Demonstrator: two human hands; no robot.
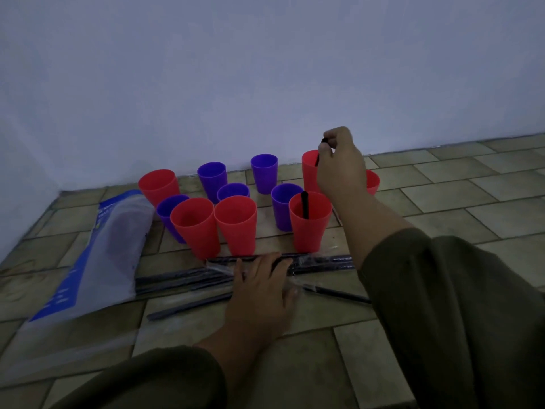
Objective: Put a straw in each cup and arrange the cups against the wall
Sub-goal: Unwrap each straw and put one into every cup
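Wall (pixel 265 69) meets tiled floor (pixel 472 202) just behind cups (pixel 264 175).

cups (pixel 236 222) before wall (pixel 265 69) | loose straws (pixel 177 280) before cups | bag (pixel 97 252) left of cups

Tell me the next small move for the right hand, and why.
Probably lower slightly and let go. The right hand pinches a black straw whose lower end appears to be already inside the rim of the back red cup near the wall. The front red cup already holds one. The left hand rests on the wrapped straws.
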